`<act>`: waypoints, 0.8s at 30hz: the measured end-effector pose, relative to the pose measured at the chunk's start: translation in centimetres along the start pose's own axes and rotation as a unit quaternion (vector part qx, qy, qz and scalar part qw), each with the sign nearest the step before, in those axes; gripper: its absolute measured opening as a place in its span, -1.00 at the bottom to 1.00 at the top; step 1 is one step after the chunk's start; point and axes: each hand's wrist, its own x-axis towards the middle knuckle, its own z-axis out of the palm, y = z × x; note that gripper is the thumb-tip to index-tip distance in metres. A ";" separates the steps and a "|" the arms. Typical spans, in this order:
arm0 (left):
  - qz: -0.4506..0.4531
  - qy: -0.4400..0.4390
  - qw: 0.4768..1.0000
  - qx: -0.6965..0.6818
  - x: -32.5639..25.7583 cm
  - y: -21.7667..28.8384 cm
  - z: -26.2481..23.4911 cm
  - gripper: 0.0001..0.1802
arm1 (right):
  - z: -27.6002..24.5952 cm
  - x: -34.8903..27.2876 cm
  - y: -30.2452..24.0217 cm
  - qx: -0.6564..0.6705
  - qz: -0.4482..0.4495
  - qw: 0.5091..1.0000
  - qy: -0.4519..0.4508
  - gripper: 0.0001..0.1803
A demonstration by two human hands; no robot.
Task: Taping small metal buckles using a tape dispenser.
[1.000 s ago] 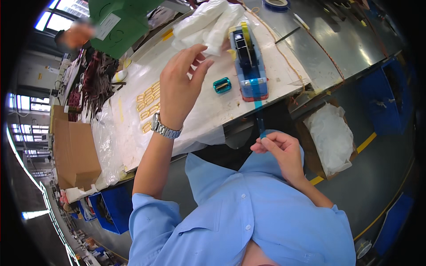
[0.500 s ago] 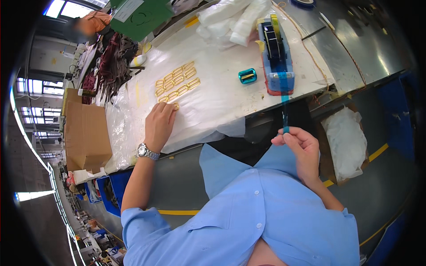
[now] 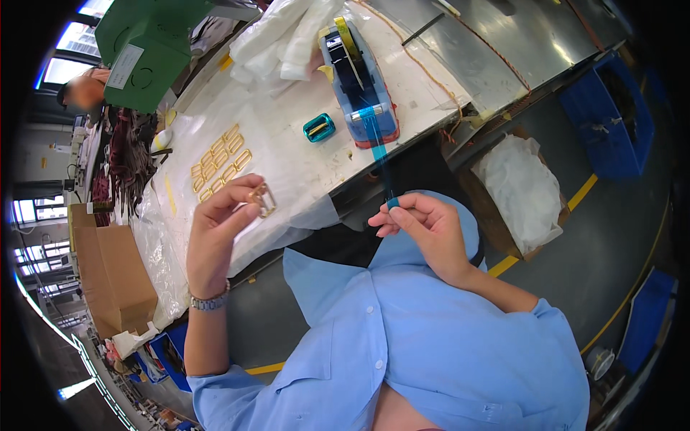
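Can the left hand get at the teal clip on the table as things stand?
Probably not freely: the left hand already holds a gold buckle in its fingers. The path to the teal clip looks open, with only bare table between.

This is a factory floor with an assembly line. A long workbench [image 3: 302, 144] covered in clear plastic sheet runs far to the left, where another person [image 3: 85, 92] works. Gold metal buckles [image 3: 219, 164] lie in rows on it beside a tape dispenser [image 3: 359, 86]. Cardboard boxes [image 3: 108, 276], blue bins [image 3: 611, 115] and yellow floor lines [image 3: 582, 194] surround it.
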 end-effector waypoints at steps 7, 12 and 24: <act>-0.094 -0.105 0.963 -0.230 -0.2 -3.0 12.0 -0.88 | 0.4 -0.5 0.0 -0.052 -0.039 0.998 0.008 -0.73; -0.102 -0.097 0.969 -0.204 0.4 -3.0 13.4 -0.88 | 0.3 -0.7 -0.2 -0.050 -0.021 0.999 0.006 -0.70; -0.120 -0.061 0.975 -0.178 1.0 -4.1 14.1 -0.80 | 0.5 -0.7 -0.3 -0.090 -0.035 0.995 0.019 -0.61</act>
